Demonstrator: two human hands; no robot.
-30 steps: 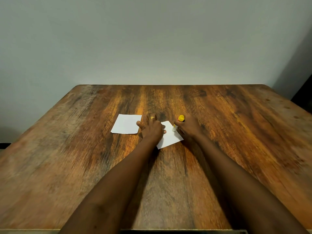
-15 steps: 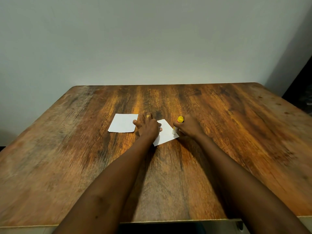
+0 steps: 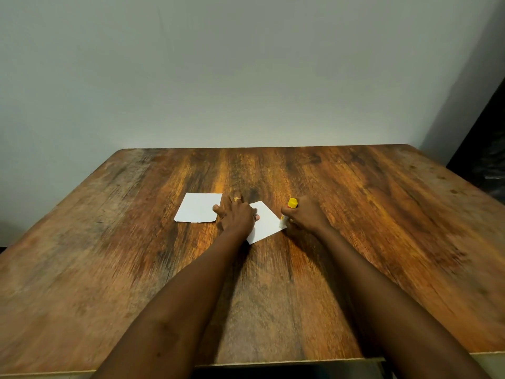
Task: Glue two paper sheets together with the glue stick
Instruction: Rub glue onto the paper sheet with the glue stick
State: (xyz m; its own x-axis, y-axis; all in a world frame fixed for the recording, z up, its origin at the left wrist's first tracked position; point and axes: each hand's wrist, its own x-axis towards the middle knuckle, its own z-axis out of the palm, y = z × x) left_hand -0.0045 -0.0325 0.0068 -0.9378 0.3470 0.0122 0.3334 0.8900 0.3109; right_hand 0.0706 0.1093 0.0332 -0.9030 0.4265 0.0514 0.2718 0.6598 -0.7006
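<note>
Two small white paper sheets lie on the wooden table [image 3: 382, 228]. The left sheet [image 3: 198, 207] lies flat and free, just left of my left hand. My left hand [image 3: 236, 216], with a gold ring, presses flat on the left part of the right sheet [image 3: 266, 224], which is turned at an angle. My right hand [image 3: 306, 214] grips a glue stick [image 3: 288, 212] with a yellow end up; its white lower end touches the right corner of that sheet.
A plain pale wall stands behind the table's far edge. A dark object [image 3: 489, 165] sits beyond the table's right corner. The table's near edge runs along the bottom of the view.
The glue stick's tip has slid from the sheet's upper right edge down to its right corner. My left hand stays pressed on the sheet. The camera has tilted a little.
</note>
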